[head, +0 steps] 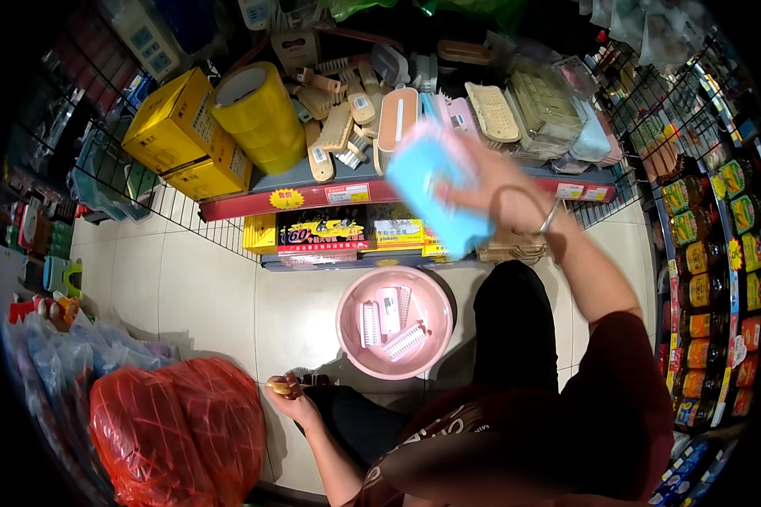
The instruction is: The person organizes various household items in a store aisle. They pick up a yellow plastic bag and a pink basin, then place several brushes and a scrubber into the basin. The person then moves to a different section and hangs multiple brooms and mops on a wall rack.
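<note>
My right hand is raised at the front of the shelf, gripping a light-blue plastic scrub brush; motion blurs both. A pink piece shows behind the blue one, perhaps a second brush. By my bent left knee, my left hand is curled around a small tan item, whose kind is hard to tell. On the floor before me stands a round pink plastic basin with several pink-and-white scrub brushes in it. Above it, the shelf carries a heap of brushes, including a brown-topped one and beige ones.
Yellow tape rolls and yellow boxes occupy the shelf's left end. Clear-wrapped packs lie at its right. Boxed goods fill the lower shelf. A red plastic bag bulges at lower left. Jars line the right-hand shelving.
</note>
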Demonstrator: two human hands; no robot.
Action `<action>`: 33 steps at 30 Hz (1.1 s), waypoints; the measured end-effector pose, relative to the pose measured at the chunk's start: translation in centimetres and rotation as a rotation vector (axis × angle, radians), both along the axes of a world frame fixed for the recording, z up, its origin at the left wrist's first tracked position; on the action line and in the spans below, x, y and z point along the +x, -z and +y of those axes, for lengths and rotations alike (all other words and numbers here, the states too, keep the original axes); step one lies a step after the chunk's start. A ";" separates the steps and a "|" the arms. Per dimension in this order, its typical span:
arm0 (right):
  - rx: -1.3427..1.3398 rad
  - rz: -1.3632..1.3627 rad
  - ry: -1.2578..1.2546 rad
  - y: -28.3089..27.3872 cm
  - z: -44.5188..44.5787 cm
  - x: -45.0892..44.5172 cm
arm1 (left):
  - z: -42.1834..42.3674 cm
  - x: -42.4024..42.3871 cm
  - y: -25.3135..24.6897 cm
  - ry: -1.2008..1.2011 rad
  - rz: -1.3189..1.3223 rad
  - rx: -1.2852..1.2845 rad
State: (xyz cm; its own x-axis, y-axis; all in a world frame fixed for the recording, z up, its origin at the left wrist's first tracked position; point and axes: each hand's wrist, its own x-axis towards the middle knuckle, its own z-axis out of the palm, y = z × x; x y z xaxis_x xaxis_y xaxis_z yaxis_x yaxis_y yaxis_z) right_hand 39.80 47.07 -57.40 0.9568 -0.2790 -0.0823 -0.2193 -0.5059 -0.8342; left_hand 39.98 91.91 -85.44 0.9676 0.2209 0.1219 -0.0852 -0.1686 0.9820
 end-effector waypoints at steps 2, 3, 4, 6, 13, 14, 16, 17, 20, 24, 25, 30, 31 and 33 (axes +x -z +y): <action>-0.297 -0.141 0.190 -1.8 -5.2 2.2 | -0.5 0.4 -0.4 0.018 0.004 0.007; -0.290 -0.088 0.242 -2.1 -8.5 3.4 | -1.0 0.6 -0.8 0.027 0.009 0.012; -0.233 -0.005 0.267 -3.2 -10.3 5.0 | -1.2 0.5 -1.1 0.019 0.017 0.026; -0.037 0.103 0.347 -4.5 -12.0 7.4 | -1.4 0.6 -1.5 0.019 0.045 0.015; -0.202 0.163 0.483 0.4 -20.3 15.9 | -1.4 0.4 -0.7 0.007 0.022 -0.071; -0.375 0.182 0.498 0.7 -21.5 16.6 | -1.2 0.5 -0.4 0.015 0.016 -0.066; -0.677 0.159 0.553 1.1 -21.3 17.0 | -1.4 0.2 -0.8 0.028 0.015 -0.143; -0.876 0.136 0.583 1.5 -21.1 17.0 | -1.5 0.2 -0.9 0.036 0.013 -0.183; -1.075 0.118 0.430 1.2 -17.0 17.8 | -0.3 -0.2 0.0 0.015 0.033 -0.084; -0.841 0.219 0.421 3.0 -15.4 20.6 | -0.4 0.2 0.6 0.030 0.049 -0.289; -0.910 0.366 0.334 4.3 -17.4 21.9 | -0.5 0.3 0.7 0.053 0.046 -0.244; -1.032 0.451 0.153 8.4 -21.1 26.0 | -1.1 0.3 -0.1 0.061 0.067 -0.338; -0.994 0.427 0.179 8.9 -21.2 26.4 | -1.1 0.2 -0.3 0.050 0.067 -0.291; -0.919 0.380 0.231 9.6 -21.3 27.0 | -1.2 0.0 -0.6 0.028 0.069 -0.198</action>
